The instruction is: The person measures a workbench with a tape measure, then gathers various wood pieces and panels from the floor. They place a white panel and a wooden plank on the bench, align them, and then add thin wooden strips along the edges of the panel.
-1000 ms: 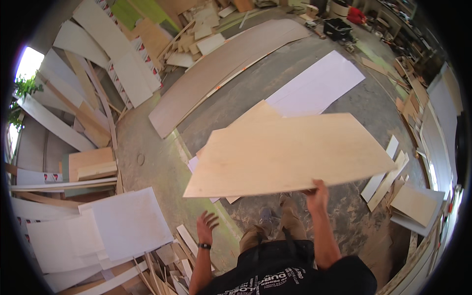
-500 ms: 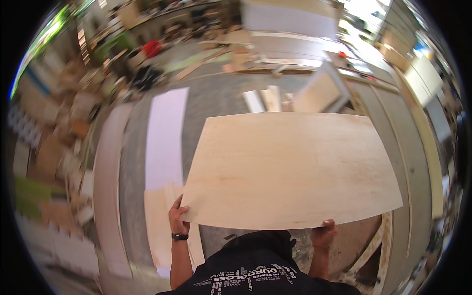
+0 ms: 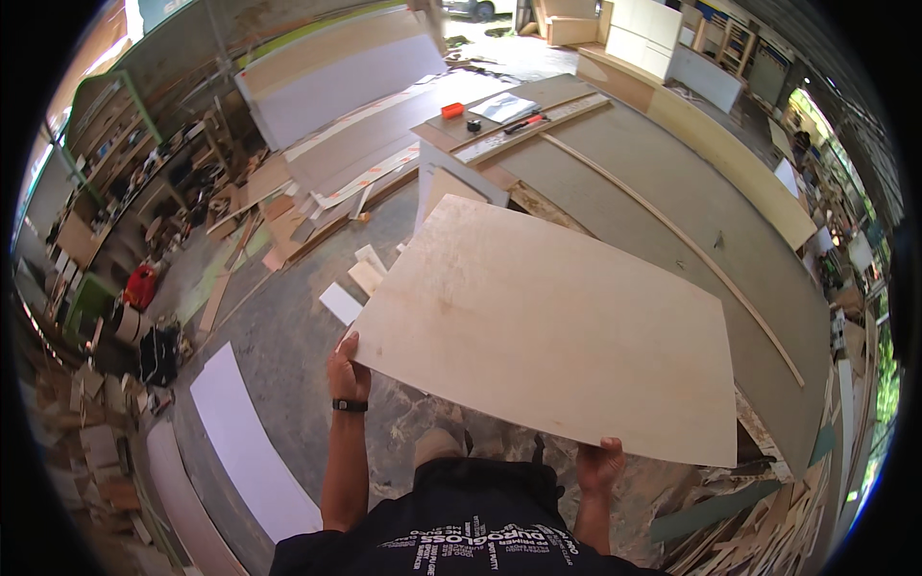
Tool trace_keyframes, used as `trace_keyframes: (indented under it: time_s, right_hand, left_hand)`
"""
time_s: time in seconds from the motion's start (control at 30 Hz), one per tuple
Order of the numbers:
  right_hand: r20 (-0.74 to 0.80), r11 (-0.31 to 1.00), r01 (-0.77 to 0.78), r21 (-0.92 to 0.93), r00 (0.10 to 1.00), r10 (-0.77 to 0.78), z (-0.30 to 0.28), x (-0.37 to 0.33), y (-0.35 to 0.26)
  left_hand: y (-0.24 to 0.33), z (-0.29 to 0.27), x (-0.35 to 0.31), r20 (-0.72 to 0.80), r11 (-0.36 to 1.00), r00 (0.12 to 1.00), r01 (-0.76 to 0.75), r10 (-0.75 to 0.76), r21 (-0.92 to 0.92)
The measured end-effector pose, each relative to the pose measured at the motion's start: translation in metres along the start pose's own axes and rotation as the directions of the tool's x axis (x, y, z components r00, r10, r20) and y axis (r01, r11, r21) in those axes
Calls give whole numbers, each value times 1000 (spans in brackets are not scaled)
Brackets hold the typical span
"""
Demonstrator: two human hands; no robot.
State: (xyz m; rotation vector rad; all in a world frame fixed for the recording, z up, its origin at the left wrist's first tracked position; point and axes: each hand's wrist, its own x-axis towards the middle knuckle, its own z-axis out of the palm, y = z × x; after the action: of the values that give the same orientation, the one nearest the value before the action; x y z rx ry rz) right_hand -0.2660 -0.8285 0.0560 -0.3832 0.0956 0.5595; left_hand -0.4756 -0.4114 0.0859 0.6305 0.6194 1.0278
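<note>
A wide, pale plywood panel (image 3: 547, 331) is held up in front of me, tilted with its right side lower. My left hand (image 3: 349, 372), a dark band on its wrist, grips the near left corner. Along the near edge, towards the right, my right hand (image 3: 600, 465) is closed on the panel with the thumb on top; its other fingers are hidden underneath. The panel's far right part overlaps the large grey-brown worktable (image 3: 653, 192) in view.
On the worktable lie a long thin wood strip (image 3: 672, 245), an orange-red object (image 3: 451, 110) and a red-black tool (image 3: 525, 124). A white board (image 3: 250, 432) lies on the floor at left. Offcuts (image 3: 730, 509) pile up at lower right; large sheets (image 3: 346, 67) lean at the back.
My view and body have turned to the right, towards the worktable. The panel has turned with me and now slants down to the right, still in both hands.
</note>
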Motion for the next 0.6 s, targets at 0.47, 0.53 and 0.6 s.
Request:
trace_keyframes:
  time_s: [0.47, 0.53, 0.6]
  right_hand:
    - [-143, 986, 167, 12, 976, -163, 47, 309, 168]
    - [-206, 986, 169, 16, 965, -162, 41, 339, 184]
    - [-255, 987, 156, 37, 956, -142, 19, 365, 201]
  left_hand:
    - [-156, 84, 489, 271, 927, 887, 363, -374, 91]
    - [-179, 83, 521, 251, 899, 863, 423, -438, 116]
    - [-199, 85, 547, 218, 879, 852, 451, -475, 152]
